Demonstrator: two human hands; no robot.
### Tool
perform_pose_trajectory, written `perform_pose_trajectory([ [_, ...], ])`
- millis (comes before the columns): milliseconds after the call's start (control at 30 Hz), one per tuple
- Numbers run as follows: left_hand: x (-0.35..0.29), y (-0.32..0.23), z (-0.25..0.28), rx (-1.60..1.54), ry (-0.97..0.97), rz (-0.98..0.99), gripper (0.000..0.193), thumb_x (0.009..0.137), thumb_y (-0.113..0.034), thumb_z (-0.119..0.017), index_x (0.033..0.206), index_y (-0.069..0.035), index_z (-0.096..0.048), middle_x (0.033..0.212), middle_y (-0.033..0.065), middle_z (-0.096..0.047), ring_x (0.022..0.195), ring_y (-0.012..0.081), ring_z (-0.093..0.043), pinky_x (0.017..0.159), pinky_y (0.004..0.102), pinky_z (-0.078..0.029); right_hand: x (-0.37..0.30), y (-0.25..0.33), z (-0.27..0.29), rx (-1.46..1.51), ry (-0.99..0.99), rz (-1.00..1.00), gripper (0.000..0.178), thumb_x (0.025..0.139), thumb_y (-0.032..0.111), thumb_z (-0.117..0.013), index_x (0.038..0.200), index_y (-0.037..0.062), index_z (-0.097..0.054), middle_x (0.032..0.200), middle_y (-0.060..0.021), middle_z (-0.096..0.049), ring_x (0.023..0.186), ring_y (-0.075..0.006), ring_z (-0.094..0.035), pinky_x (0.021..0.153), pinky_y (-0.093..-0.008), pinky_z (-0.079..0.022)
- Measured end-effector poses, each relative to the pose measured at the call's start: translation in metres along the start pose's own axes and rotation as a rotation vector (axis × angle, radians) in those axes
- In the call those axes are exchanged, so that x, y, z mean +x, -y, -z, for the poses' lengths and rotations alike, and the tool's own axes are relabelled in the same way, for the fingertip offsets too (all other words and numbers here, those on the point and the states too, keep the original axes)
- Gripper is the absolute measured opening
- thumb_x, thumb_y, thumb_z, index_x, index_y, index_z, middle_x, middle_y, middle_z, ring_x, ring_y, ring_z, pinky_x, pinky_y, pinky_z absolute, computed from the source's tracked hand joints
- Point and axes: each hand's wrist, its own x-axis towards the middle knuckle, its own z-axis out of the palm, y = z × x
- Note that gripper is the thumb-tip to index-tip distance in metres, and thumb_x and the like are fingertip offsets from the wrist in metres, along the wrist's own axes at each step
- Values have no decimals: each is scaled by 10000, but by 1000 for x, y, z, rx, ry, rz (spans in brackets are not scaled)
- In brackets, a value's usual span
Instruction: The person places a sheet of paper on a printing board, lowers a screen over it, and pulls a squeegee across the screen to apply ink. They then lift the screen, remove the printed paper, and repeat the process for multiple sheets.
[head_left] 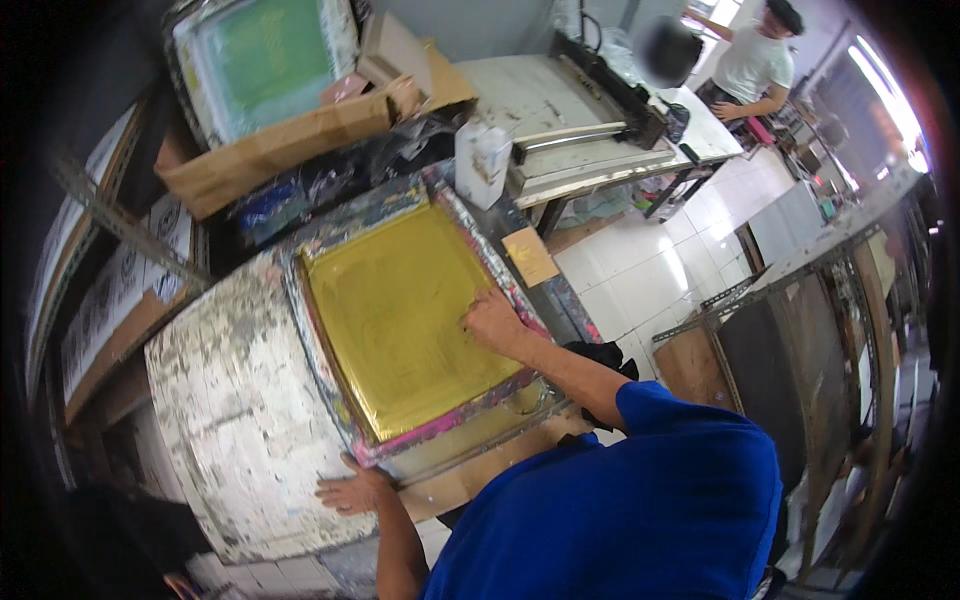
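A screen-printing frame (330, 380) with yellow mesh (400, 310) and a paint-stained border lies flat on a worn white table (230, 400). My right hand (492, 320) rests on the mesh near the frame's right edge, fingers bent and pressing down, holding nothing that I can see. My left hand (352, 492) lies flat, fingers spread, on the table at the frame's near corner, touching the frame's edge. A blue sleeve covers my right upper arm.
A cardboard box (290, 140) holding a green-mesh screen (265, 60) stands behind the frame. A white plastic jug (482, 160) and a second white table (570, 110) lie beyond. Another person (755, 65) works at the far right. Wooden frames (800, 350) lean at right.
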Motion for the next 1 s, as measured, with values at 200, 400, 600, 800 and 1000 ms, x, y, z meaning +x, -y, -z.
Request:
perform_pose_trajectory([
  [200,-7,-10,11,39,-42,-23,979,924,-825,-259,1577,-97,-305,1643,173,-271,1480,380,-311,1151,538,-281,-22,-9,-13,-85,0,42,121,698,104,-660,783,64,-736,797,-113,-692,973,-315,-647,894,-425,-511],
  [400,-3,-9,2,108,-134,-55,962,929,-813,-282,1567,-94,-322,1613,178,-333,1447,373,-367,1092,533,-365,-4,-2,2,-147,-137,9,126,676,158,-693,751,61,-722,804,-95,-688,919,-318,-632,794,-416,-534],
  [600,-12,-26,-2,92,-223,-116,965,927,-816,-282,1566,-95,-323,1614,180,-330,1448,377,-364,1092,539,-364,6,12,-21,-3,-109,-128,118,686,180,-695,750,85,-725,846,-67,-669,946,-281,-616,801,-395,-513],
  [800,-23,-44,-4,53,-239,-271,968,923,-819,-283,1566,-96,-324,1615,182,-326,1450,383,-360,1091,546,-363,3,17,-37,-182,-251,-180,111,693,223,-699,733,125,-735,857,-71,-683,981,-279,-591,783,-387,-494],
  [1000,-24,-50,-3,44,-243,-325,971,920,-822,-284,1566,-97,-324,1616,185,-323,1451,388,-355,1090,554,-362,-2,26,-32,-105,-289,-236,97,698,218,-694,734,136,-729,933,-62,-661,1075,-255,-537,870,-352,-469],
])
